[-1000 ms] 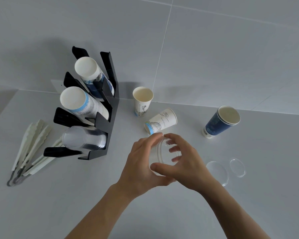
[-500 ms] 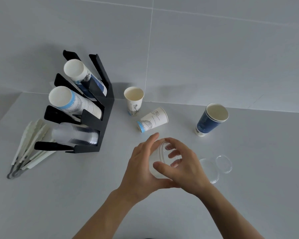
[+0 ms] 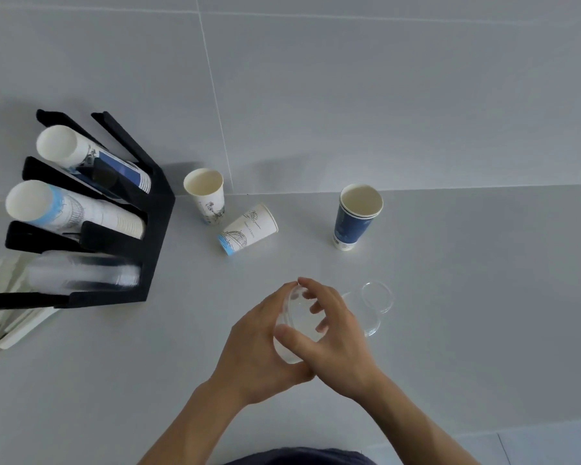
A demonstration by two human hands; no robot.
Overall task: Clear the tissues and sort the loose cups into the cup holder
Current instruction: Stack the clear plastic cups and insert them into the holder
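Both hands grip a clear plastic cup (image 3: 299,325) above the counter's front middle. My left hand (image 3: 259,344) wraps its left side; my right hand (image 3: 339,340) holds its right side, thumb across the front. The black cup holder (image 3: 155,236) stands at the left with three lying stacks: blue-printed paper cups (image 3: 81,156) on top, white paper cups (image 3: 64,209) in the middle, clear cups (image 3: 81,273) at the bottom. Loose on the counter are an upright white cup (image 3: 205,193), a white cup on its side (image 3: 249,229) and an upright blue cup (image 3: 358,216). No tissues are visible.
Two clear cups or lids (image 3: 374,302) lie just right of my hands. White plastic tongs (image 3: 4,317) lie at the left edge, partly behind the holder. A tiled wall rises behind the counter (image 3: 467,297).
The view shifted, so everything sits lower and further left in the frame. My hands keep hold of the clear cup and have turned it slightly; the loose cups have not moved.
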